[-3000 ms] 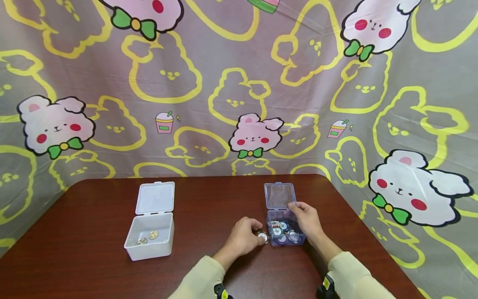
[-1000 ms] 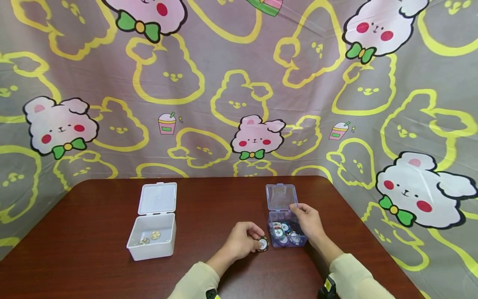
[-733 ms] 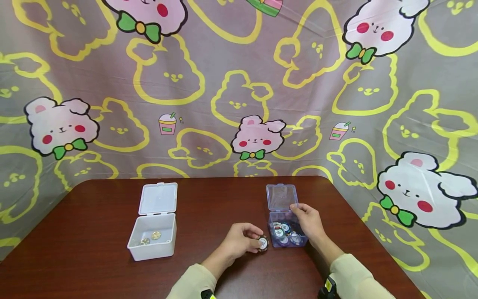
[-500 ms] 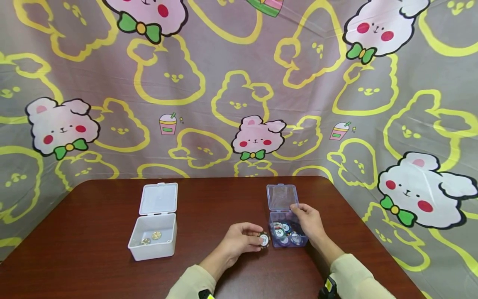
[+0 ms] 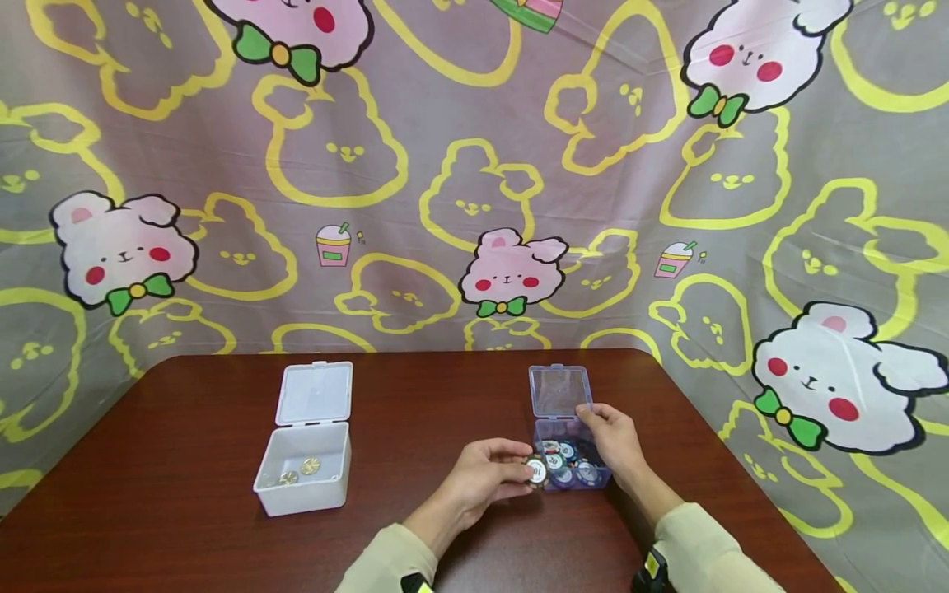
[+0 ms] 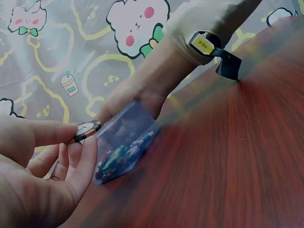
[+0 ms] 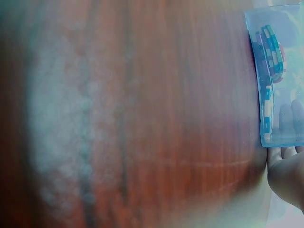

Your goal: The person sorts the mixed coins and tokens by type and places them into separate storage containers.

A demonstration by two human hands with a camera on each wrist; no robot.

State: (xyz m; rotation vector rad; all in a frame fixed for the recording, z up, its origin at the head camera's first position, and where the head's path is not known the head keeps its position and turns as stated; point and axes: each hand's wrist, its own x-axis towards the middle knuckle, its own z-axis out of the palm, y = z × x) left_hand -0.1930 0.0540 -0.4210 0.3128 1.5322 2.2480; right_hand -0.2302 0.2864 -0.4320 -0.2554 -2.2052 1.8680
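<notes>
My left hand [image 5: 482, 478] pinches a poker chip [image 5: 536, 471] between thumb and fingers, at the left wall of a see-through bluish plastic box [image 5: 571, 480]. In the left wrist view the chip [image 6: 87, 130] is tilted, with a dark and white edge, just above the box. Inside the box lie several poker chips [image 5: 567, 451]. My right hand [image 5: 614, 436] holds this box at its right side and back corner, by the raised lid [image 5: 558, 389]. Part of the right hand [image 7: 287, 178] shows beside the box in the right wrist view.
On the left of the dark red wooden table [image 5: 415, 403] stands a white box [image 5: 304, 498], lid [image 5: 315, 394] raised. Two gold coins [image 5: 310, 466] lie in it. A patterned cloth [image 5: 415, 206] hangs behind and along the sides.
The left hand has lifted the poker chip from the tabletop beside the plastic box and brought it rightward, up to the box's left wall. The right hand has stayed at the box.
</notes>
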